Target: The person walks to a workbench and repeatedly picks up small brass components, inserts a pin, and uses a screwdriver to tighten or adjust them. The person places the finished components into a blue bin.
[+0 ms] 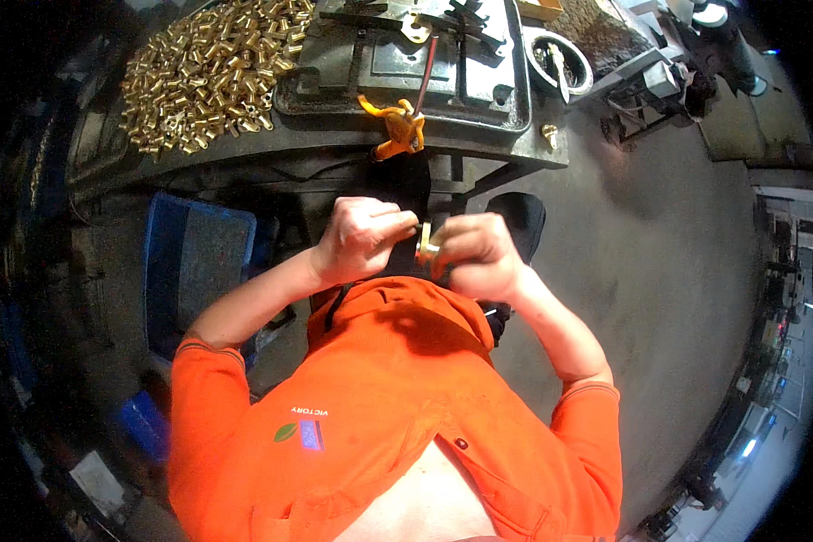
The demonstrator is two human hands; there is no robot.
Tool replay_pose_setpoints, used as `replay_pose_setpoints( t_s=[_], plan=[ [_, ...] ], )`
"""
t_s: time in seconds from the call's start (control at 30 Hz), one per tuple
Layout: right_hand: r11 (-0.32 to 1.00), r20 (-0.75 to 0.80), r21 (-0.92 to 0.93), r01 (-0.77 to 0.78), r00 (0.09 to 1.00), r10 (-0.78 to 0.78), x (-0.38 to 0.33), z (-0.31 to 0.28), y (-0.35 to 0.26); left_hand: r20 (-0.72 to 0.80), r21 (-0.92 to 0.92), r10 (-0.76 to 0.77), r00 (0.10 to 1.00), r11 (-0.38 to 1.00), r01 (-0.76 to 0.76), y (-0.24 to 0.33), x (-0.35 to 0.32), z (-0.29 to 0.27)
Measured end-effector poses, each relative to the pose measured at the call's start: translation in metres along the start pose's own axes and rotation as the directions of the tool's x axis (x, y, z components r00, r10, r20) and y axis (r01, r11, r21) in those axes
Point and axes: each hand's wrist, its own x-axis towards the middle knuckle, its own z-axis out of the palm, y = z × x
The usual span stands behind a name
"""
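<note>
In front of my waist, my right hand point(481, 256) pinches a small brass fitting point(426, 246) between thumb and fingers. Close by on its left, my left hand point(368, 237) is curled, with thumb and fingertips pressed together. A dark speck shows at those fingertips, too small to name. Both hands hover over my lap, short of the bench's near edge. Some blur softens the right fingers.
Many brass fittings point(215, 77) lie heaped on the bench's left. Beside them stands a metal fixture plate point(325, 95) with an orange-yellow piece point(399, 131) and a red rod point(427, 72). A white-rimmed bowl point(584, 68), a lone fitting point(550, 135) and a blue crate point(154, 271) are also around.
</note>
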Motion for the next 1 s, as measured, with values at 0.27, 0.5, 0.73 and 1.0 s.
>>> replay_pose_setpoints(
  t_s=[0.27, 0.5, 0.73, 1.0],
  plan=[
    [0.978, -0.024, -0.199, -0.067, 0.998, 0.063, -0.008, -0.001, -0.011, 0.031, -0.085, -0.121, 0.992, 0.989, 0.123, 0.001, 0.001, -0.006],
    [0.799, 0.000, -0.601, 0.026, 0.999, -0.032, 0.000, 0.005, 0.014, 0.071, -0.376, -0.382, 0.921, 0.846, 0.379, 0.003, 0.003, 0.005],
    [0.910, 0.067, 0.244, -0.335, 0.942, 0.329, 0.003, -0.005, -0.005, 0.024, -0.070, -0.048, 0.999, 0.996, 0.049, 0.007, 0.005, 0.002],
    [0.568, -0.017, 0.687, -0.453, 0.771, 0.636, 0.008, -0.009, 0.027, -0.003, 0.048, 0.053, 0.999, 0.997, -0.053, 0.014, 0.009, 0.004]
  ],
)
